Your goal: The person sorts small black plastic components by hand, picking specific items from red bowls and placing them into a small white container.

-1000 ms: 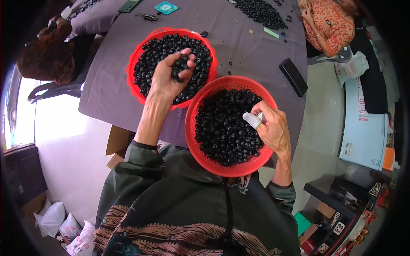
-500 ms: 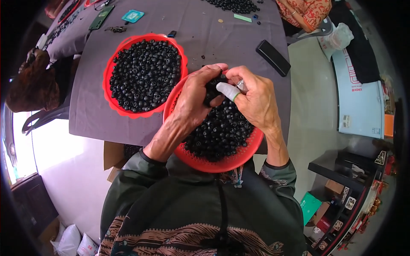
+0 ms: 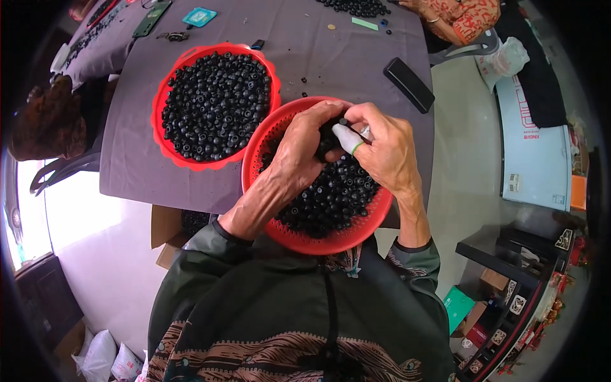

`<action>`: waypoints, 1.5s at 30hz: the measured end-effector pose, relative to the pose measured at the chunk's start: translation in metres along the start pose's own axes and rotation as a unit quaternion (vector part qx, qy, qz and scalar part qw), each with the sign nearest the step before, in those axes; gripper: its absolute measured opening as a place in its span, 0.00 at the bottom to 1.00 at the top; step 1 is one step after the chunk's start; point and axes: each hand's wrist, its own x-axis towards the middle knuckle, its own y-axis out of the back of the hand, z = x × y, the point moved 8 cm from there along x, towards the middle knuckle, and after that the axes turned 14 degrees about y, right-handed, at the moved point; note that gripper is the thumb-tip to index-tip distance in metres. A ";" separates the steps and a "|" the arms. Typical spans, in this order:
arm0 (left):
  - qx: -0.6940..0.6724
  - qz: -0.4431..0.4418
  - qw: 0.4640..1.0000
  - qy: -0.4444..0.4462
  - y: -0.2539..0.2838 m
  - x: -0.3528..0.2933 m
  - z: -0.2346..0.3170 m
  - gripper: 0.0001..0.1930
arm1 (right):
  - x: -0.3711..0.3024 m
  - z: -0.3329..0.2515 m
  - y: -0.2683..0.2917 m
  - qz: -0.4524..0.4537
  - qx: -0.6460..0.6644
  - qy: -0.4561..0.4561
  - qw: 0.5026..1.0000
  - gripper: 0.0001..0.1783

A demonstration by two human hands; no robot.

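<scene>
A red perforated basket (image 3: 344, 243) sits at my lap by the table's edge, partly filled with small round black pieces (image 3: 331, 202) that have holes like beads. Over it, my left hand (image 3: 298, 145) is cupped around several of these black pieces. My right hand (image 3: 393, 148), a white cover on its thumb, pinches one black piece at the left hand's fingertips. Fingers partly hide what lies in the left palm. To the left stands a second red basket with a scalloped rim (image 3: 157, 121), heaped with the same black pieces (image 3: 216, 105).
On the grey-covered table (image 3: 331, 70) lie a black oblong case (image 3: 409, 84), a phone (image 3: 151, 19), a blue-green packet (image 3: 199, 17), a watch (image 3: 172, 37) and a pale green strip (image 3: 365, 23). Across the table, a person's patterned sleeve (image 3: 474, 19) shows near another black heap (image 3: 356, 6).
Both hands have shifted slightly right and down while staying together. A black piece now shows at the right fingertips. The view has moved slightly.
</scene>
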 end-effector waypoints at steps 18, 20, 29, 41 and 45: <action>0.014 -0.077 0.996 0.050 -0.002 -0.005 -0.006 0.11 | 0.007 -0.002 0.015 -0.028 0.039 -0.029 0.998 0.13; 0.017 -0.082 0.995 0.044 -0.003 -0.006 -0.006 0.11 | 0.006 -0.005 0.016 -0.002 0.030 0.018 0.999 0.13; 0.000 -0.145 0.989 0.021 -0.011 -0.012 0.000 0.11 | 0.012 -0.002 0.022 -0.054 0.078 -0.068 0.993 0.14; 0.057 -0.120 0.991 0.024 -0.009 -0.016 0.003 0.08 | 0.017 -0.008 0.009 -0.155 0.030 -0.037 0.987 0.18; 0.063 -0.117 0.991 0.022 -0.010 -0.015 0.003 0.09 | 0.014 -0.004 0.007 -0.156 0.024 -0.028 0.987 0.15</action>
